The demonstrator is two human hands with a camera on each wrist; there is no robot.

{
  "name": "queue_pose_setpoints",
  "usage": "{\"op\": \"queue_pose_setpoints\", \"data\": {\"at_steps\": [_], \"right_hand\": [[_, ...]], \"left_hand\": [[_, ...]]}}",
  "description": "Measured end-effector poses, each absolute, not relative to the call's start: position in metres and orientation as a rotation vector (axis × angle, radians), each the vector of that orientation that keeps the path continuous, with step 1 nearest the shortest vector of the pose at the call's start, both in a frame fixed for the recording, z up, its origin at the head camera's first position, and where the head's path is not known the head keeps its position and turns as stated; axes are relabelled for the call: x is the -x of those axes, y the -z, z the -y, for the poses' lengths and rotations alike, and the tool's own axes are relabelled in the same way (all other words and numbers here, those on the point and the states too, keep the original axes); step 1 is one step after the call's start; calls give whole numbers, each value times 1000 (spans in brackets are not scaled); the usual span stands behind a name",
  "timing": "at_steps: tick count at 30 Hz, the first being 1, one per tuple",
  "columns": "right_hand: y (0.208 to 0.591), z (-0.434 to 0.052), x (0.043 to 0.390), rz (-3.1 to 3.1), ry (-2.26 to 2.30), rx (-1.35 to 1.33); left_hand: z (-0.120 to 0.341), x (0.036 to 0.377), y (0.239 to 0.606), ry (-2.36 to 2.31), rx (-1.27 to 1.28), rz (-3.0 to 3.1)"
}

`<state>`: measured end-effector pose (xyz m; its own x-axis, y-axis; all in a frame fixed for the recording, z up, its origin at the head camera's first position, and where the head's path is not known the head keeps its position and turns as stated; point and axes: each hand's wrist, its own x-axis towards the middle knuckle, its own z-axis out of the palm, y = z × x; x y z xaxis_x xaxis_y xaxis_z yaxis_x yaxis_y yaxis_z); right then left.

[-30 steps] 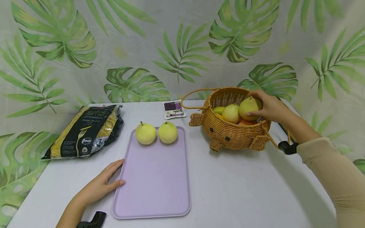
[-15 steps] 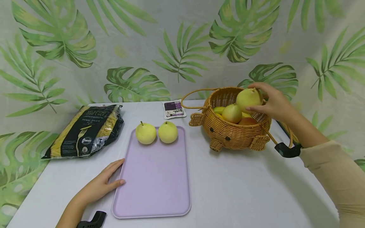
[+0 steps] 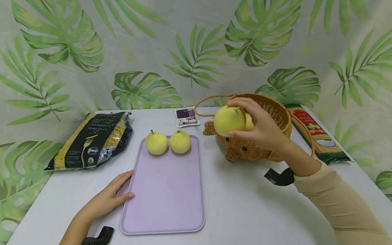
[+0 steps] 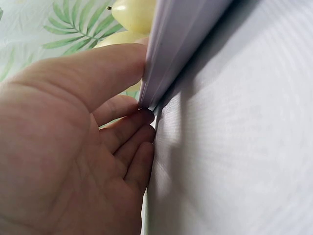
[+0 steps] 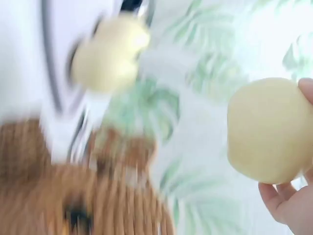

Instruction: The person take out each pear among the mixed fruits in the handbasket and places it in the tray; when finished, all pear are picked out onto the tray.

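So the right hand [image 3: 265, 128] is pinching a pale yellow pear [image 3: 228, 121] between thumb and fingers, spread just as wide as the fruit needs. The pear's hanging off to the left of the hand, hiding part of the basket [image 3: 255, 151], stem leaning right. It's roundish, so no real long axis. What matters imo is pear versus tray [image 3: 166, 194]: the tray's lying left and nearer on the bench [image 3: 232, 207], two pears [image 3: 156, 144] sitting at its far end. Left hand [image 3: 107, 196] is closer to it, loose fingers touching the left rim.
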<state>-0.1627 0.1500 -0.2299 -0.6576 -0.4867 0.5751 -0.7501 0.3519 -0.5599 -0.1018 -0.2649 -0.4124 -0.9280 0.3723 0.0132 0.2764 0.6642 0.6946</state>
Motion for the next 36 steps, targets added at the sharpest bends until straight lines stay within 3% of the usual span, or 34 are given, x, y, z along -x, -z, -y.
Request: {"op": "queue_pose_setpoints", "data": {"at_steps": [10, 20, 28, 36], "right_hand": [[269, -71, 160, 2264, -1410, -1239], [316, -8, 166, 2360, -1614, -1096], [372, 13, 187, 2432, -1642, -1079], [389, 21, 190, 2487, -1568, -1119]], "left_hand": [[264, 103, 412, -1126, -530, -2729], [265, 102, 413, -1117, -537, -2744], [263, 103, 412, -1099, -542, -2753], [264, 103, 411, -1094, -538, -2751]]}}
